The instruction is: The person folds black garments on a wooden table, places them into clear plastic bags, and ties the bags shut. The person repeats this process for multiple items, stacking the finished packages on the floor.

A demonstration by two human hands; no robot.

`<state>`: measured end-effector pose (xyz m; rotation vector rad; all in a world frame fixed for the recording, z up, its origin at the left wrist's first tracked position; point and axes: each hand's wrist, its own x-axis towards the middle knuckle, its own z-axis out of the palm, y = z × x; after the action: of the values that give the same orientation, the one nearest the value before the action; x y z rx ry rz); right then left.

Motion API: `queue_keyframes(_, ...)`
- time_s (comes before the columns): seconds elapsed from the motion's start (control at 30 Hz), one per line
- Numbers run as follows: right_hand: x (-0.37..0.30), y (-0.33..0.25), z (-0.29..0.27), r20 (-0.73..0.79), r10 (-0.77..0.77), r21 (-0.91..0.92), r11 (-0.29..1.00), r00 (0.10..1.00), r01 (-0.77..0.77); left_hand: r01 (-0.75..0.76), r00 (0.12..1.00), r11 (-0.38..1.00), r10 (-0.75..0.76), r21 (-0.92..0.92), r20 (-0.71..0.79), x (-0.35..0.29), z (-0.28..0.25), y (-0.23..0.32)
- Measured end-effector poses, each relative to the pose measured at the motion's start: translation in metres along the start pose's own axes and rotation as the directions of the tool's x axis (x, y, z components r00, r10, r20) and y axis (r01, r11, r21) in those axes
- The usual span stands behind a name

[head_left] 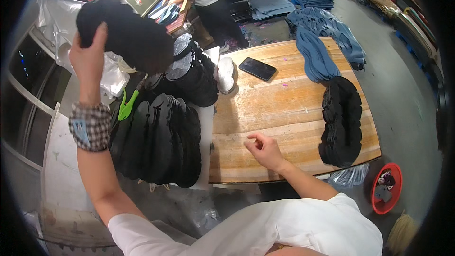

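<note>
Raised at the upper left, my left hand is closed round a black insole piece or small stack of black insoles; how many layers it holds I cannot tell. Below it, rows of black insoles stand on edge on a white surface. My right hand hovers over the near part of the wooden table, fingers loosely curled, thumb and forefinger apart, nothing visible between them. To its right lies a stack of black insoles, with a stack of blue insoles beyond.
On the table are a phone and a white sole-shaped piece. A green-handled tool lies beside the black rows. More black stacks with clear tops stand behind. A red basket is on the floor. Another person works across.
</note>
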<state>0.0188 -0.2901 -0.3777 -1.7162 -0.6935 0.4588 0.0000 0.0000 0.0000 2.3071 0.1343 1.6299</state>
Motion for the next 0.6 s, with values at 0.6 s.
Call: queue_keyframes(0.6, -0.025, -0.069, -0.076, -0.247, 0.093, 0.754, 0.644, 0.965, 0.131, -0.019, 0.719, 0.992, 0.101, -0.126, 0.688, -0.338, 0.013, 0.104)
